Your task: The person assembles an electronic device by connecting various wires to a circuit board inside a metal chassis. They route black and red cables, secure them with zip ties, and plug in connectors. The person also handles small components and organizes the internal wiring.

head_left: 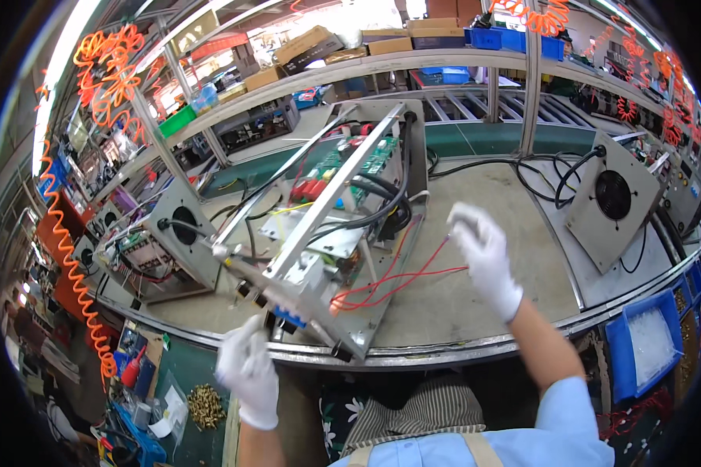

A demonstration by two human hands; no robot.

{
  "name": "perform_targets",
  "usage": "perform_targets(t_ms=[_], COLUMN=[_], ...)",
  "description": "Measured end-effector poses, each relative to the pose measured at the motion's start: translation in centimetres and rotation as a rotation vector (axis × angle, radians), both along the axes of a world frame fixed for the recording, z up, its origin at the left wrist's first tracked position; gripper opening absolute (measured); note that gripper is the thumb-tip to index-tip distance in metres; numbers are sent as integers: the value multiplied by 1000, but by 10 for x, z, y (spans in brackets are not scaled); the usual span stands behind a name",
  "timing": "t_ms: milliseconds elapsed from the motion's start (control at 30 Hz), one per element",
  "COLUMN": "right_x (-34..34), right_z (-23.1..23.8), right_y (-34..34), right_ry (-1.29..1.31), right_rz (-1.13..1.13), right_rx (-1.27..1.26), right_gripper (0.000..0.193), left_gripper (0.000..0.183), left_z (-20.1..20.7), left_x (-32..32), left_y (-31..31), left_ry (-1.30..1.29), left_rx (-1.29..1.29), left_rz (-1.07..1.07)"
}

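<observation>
Red wires (401, 276), thin and looped, reach your pinching right hand (484, 253); left hand (248, 370), grip unclear. Blue bin (619, 350) holds white pieces (651, 344).

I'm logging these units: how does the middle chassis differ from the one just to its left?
The middle chassis looks larger than the left chassis. The left chassis shows a black fan; none shows on the middle chassis. Red wires trail out of the middle chassis; none reach so far from the left chassis. Both hold green circuit boards.
</observation>
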State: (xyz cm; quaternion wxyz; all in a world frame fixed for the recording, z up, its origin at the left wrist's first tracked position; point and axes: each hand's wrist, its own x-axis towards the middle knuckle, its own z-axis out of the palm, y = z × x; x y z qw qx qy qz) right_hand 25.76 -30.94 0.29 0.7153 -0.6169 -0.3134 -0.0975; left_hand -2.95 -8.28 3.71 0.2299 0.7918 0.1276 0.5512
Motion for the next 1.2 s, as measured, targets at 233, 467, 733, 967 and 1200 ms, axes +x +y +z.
perform_targets(t_ms=[233,467,733,967,1200], right_x=[223,262,243,171,20], right_z=[-9,-5,-3,-15,-3], right_y=[54,129,90,-14,-131], right_ry=[-155,36,-90,-76,-99], right_rz=[-381,-90,-103,-371,-651], right_rx=[-426,-524,-514,-587,-716], right_gripper=[65,42,33,38,40], left_gripper=[33,27,28,28,40], left_z=[58,39,40,32,26], left_x=[91,94,73,50,63], left_y=[-14,-15,1,25,31], left_ry=[-115,-144,-84,-194,-376], left_rx=[272,355,300,196,108], left_rz=[33,60,76,-16,-106])
